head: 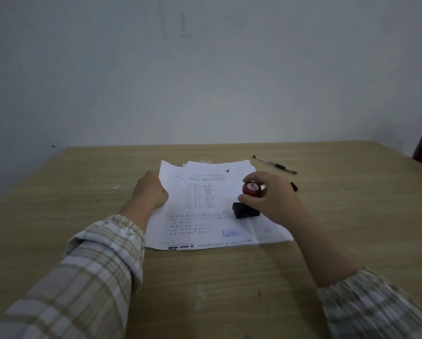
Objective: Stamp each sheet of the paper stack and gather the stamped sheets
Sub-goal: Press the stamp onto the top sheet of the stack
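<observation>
Plain wooden desk [229, 277], right hand [271, 199] pinching red-knobbed black rubber stamp [248, 203], left hand [151, 192] curled on white printed sheet [200, 216]'s edge, probably flipping next.

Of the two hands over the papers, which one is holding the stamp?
The right hand holds the stamp, fingers curled round its red knob. The left hand only rests on the left edge of the paper stack.
</observation>
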